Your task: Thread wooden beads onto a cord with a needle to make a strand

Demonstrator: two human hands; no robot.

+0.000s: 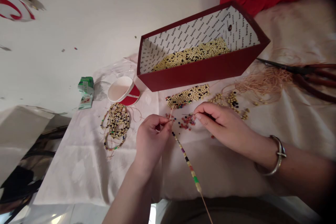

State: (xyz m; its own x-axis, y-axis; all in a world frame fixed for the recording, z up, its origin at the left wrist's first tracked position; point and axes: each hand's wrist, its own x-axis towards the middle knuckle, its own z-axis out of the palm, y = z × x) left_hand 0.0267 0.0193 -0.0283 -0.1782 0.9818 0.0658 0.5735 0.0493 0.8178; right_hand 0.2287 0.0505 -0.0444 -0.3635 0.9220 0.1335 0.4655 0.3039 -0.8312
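Both pinching: left hand (151, 136) cord (171, 113); right hand (220, 122) bead (193, 114)

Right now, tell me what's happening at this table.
A person is stringing beads. The left hand pinches a partly beaded cord near its top end, the strung part trailing toward the person. The right hand has its fingertips pinched together at a scatter of coloured beads on the white cloth; whether it holds one is too small to tell. Coiled beaded strands lie left, a red box of beads behind.
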